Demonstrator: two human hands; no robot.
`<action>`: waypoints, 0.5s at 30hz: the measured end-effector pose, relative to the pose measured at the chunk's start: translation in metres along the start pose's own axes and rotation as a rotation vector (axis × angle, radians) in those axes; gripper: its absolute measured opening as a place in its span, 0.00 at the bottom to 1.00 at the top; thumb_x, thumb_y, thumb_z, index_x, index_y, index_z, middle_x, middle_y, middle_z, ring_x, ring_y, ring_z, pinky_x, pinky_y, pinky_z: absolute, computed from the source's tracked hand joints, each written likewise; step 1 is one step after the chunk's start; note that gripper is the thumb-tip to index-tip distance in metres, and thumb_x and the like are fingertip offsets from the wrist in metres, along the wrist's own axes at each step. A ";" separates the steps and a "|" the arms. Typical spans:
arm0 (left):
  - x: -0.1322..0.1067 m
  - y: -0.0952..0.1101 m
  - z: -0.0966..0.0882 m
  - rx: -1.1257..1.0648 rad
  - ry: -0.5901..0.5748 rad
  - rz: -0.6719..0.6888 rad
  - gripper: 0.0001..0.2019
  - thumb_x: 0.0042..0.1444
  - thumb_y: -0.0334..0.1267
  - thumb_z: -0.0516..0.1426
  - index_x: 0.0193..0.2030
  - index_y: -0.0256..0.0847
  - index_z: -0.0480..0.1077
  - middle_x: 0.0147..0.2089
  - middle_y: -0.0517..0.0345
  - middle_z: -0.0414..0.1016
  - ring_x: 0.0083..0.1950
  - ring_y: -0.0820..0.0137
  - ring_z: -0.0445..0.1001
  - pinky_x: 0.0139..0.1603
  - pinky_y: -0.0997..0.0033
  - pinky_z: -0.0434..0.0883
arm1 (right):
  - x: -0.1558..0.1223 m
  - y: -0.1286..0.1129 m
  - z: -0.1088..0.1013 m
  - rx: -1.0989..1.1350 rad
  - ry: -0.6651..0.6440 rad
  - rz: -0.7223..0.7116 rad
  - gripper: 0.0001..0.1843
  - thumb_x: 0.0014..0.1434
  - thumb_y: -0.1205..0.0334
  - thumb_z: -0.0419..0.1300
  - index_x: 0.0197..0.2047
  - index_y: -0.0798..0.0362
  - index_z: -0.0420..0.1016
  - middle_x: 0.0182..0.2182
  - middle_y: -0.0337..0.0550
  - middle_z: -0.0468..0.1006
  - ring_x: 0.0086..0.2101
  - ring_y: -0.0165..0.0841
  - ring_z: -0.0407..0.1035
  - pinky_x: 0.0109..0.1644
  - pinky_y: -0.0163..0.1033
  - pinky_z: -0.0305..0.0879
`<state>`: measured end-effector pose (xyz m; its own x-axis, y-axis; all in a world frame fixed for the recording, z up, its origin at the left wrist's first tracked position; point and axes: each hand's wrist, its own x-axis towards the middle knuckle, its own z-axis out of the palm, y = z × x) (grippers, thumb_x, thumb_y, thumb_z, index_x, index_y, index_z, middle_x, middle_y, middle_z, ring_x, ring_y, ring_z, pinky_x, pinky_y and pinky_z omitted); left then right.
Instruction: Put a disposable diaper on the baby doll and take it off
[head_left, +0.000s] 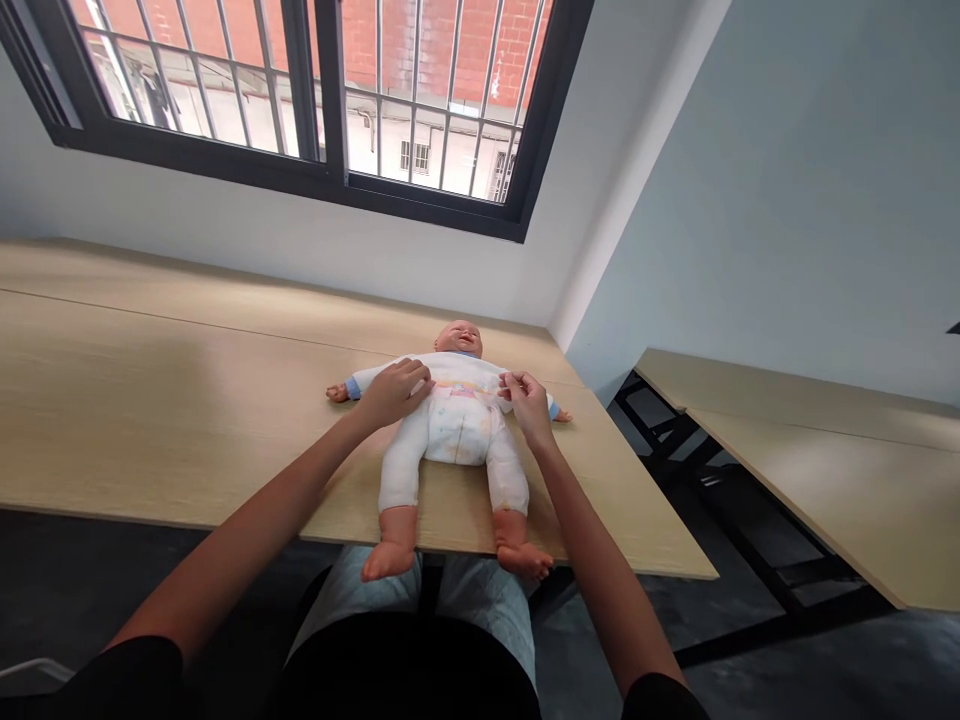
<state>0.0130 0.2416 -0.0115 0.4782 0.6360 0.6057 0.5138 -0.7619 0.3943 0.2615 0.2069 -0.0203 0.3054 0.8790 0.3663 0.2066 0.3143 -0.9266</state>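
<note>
A baby doll [459, 338] lies on its back on the light wooden table [187, 400], head toward the window and feet over the near edge. It wears a white outfit with blue cuffs and, over that, a white diaper [457, 430] with a pale printed pattern. My left hand [396, 390] is closed at the diaper's left waist edge, fingers curled and partly hiding the grip. On the opposite side, my right hand [526, 402] pinches the diaper's waist edge between thumb and fingers.
A barred window [330, 180] is set in the wall behind the table. To the right, past a gap, stands a second wooden table [810, 470] on black metal legs. My lap in jeans [360, 600] is under the near table edge.
</note>
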 end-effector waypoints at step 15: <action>-0.002 -0.001 0.008 -0.254 0.035 -0.074 0.11 0.56 0.49 0.60 0.31 0.46 0.79 0.49 0.51 0.75 0.57 0.56 0.66 0.63 0.52 0.61 | -0.006 -0.007 0.000 -0.244 -0.151 -0.246 0.19 0.59 0.47 0.57 0.32 0.53 0.81 0.26 0.42 0.71 0.31 0.34 0.66 0.39 0.39 0.61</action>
<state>0.0172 0.2421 -0.0180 0.4190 0.6902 0.5900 0.3490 -0.7223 0.5971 0.2581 0.1999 -0.0160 0.0827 0.8362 0.5421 0.4778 0.4441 -0.7579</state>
